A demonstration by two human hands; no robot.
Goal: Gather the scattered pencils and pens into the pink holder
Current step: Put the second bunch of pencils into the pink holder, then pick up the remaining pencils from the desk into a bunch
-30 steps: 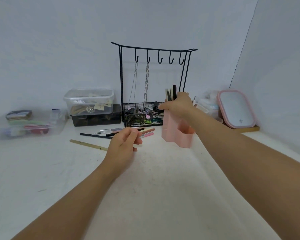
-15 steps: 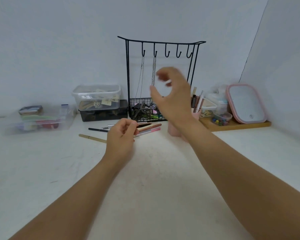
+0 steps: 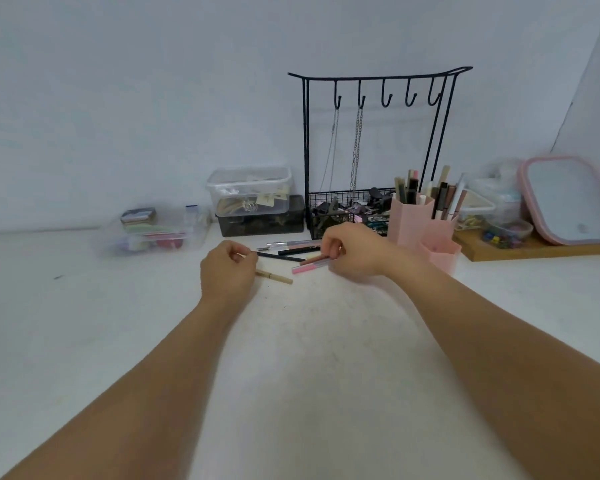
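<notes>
The pink holder (image 3: pixel 409 221) stands at the back right with several pens upright in it. Loose pens lie on the white table between my hands: a silver one (image 3: pixel 288 243), a black one with lettering (image 3: pixel 298 251), a pink one (image 3: pixel 307 269) and a beige pencil (image 3: pixel 276 277). My left hand (image 3: pixel 227 268) is curled, its fingertips pinching the left end of a thin black pencil (image 3: pixel 281 257). My right hand (image 3: pixel 355 252) is curled, pinching a brownish-pink pen (image 3: pixel 313 260) just left of the holder.
A black wire jewelry rack (image 3: pixel 378 77) with chains and a full basket stands behind the pens. Clear boxes (image 3: pixel 250 188) are stacked on its left and a clear tray (image 3: pixel 153 233) lies farther left. On the right, a pink mirror (image 3: pixel 568 199) leans on a wooden board (image 3: pixel 541 251).
My right hand left the holder, rose, then came down onto the loose pens. My left hand shifted to the pencils' left ends. The holder now stands on the table.
</notes>
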